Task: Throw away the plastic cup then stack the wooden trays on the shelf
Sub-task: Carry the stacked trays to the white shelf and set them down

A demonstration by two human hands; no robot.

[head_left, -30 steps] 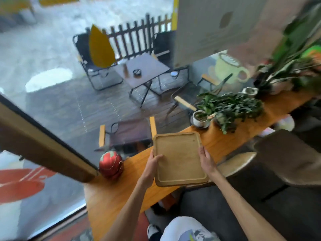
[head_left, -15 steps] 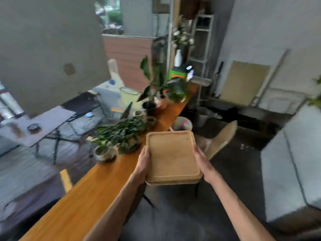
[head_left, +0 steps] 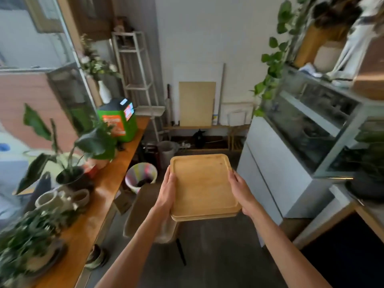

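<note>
Up close, the fingers of the left hand point(head_left: 168, 191) were curled around the left edge of the trays point(head_left: 203, 185), with the thumb lying on the top rim. The right hand point(head_left: 240, 190) did the same on the right edge, its fingers tucked under and the thumb on top. Both hands were closed tight on the wood, and nothing else was in them.

The trays were a small pile, one on top of another; two or three edges showed at the near end, but I could not tell just how many. The top one was bare. The pile was held flat in the air, in front of the person, above a dark floor point(head_left: 218, 262) and not touching any table.

Under the left arm stood a chair point(head_left: 143, 206). Just past it on the floor was a striped bin point(head_left: 141, 173) with something dark inside, and a grey can point(head_left: 167, 151) stood behind that. A long wooden counter point(head_left: 99, 204) ran along the left side. Plants point(head_left: 83, 146) in pots sat on it, and near the far end was a green box point(head_left: 119, 121). A white rack point(head_left: 135, 65) stood by the far end of it. On the right was a white cabinet point(head_left: 272, 167) with a glass case point(head_left: 311, 121) on top. A flat board point(head_left: 197, 103) leaned on the far wall, well apart from the hands.
</note>
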